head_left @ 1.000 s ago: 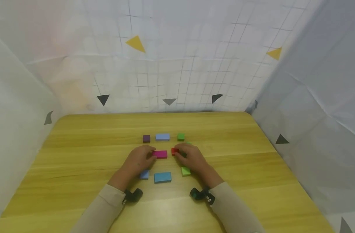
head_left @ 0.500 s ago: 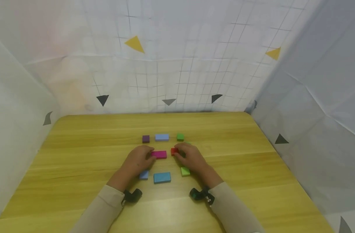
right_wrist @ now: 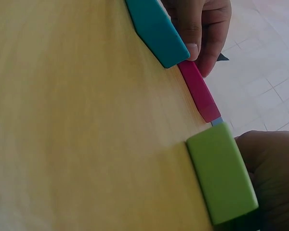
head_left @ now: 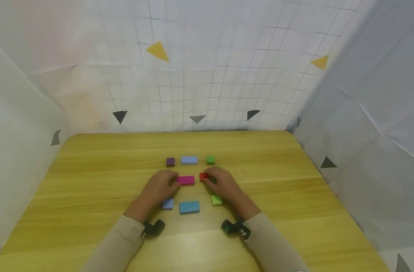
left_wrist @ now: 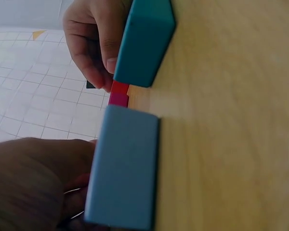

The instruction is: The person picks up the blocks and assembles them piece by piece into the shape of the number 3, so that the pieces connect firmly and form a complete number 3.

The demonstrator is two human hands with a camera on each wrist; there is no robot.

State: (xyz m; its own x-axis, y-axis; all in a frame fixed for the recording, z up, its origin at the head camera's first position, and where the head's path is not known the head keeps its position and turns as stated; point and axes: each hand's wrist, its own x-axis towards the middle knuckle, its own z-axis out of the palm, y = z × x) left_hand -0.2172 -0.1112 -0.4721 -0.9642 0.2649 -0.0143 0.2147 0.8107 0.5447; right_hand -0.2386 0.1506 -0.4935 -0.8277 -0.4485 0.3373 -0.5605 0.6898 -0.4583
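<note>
Two bare hands work among small coloured blocks on the surface (head_left: pixel 274 162), between its left and right edges. The left hand (head_left: pixel 162 186) has a narrow grip, thumb and fingers pinching the magenta block (head_left: pixel 186 180) at the end facing the surface's left edge. The right hand (head_left: pixel 223 184) likewise pinches the red block (head_left: pixel 203 176) at its end facing the right edge. A gap separates the two blocks, the red lying slightly closer to the far edge.

Likely faults: (a) The magenta block is held by one end only; uneven thumb pressure could swivel its free end. (b) Because of the offset, the two blocks, if pushed together, might meet askew. (c) The blue block (head_left: pixel 168 204) and lime block (head_left: pixel 216 200) lie just on the near-edge side of the hands; a dropped wrist could knock either. (d) A green block (head_left: pixel 219 167), mostly hidden by the right hand, could be shoved unnoticed by that hand's knuckles. Whether either pinched block bears fully on the surface cannot be told.
</note>
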